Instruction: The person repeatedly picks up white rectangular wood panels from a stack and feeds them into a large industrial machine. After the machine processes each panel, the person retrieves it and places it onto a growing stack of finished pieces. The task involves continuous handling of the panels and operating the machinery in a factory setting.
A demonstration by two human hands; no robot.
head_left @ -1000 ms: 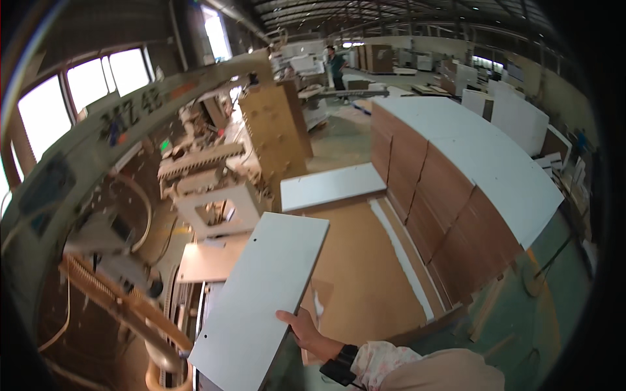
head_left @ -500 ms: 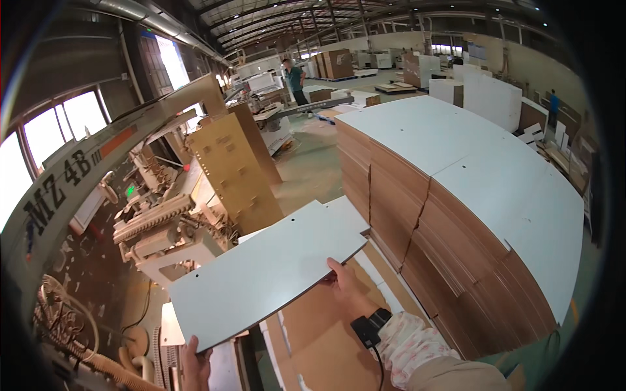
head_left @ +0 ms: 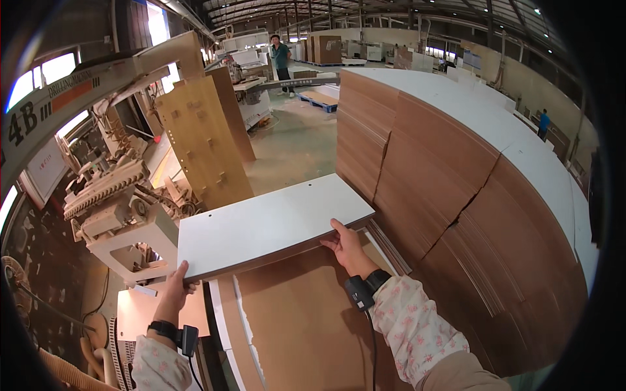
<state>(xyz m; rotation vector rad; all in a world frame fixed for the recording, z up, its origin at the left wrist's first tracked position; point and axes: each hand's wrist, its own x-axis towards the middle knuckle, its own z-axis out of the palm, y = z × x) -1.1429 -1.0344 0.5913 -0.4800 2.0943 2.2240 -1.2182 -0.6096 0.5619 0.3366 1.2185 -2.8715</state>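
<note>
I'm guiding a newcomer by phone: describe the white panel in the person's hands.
Start at the tall, white-topped board stack on the right. Left of it, mid-picture, is a rectangular white panel. Two dark holes lie near its far edge; what sets it apart is the left hand and right hand gripping its near side.

At the upper left of the frame I see a machine's pale beam (head_left: 134, 67) with an orange patch, and a bright window (head_left: 59, 68) behind it. Below I have dusty machinery (head_left: 107, 189), and at lower left a ribbed hose (head_left: 68, 373). Left of centre a yellowish board (head_left: 202, 143) tilts, a brown board (head_left: 233, 111) just behind. Near top centre I can see a person in green (head_left: 280, 58) near a blue pallet (head_left: 317, 101); a person in blue (head_left: 544, 122) is at upper right.
</note>
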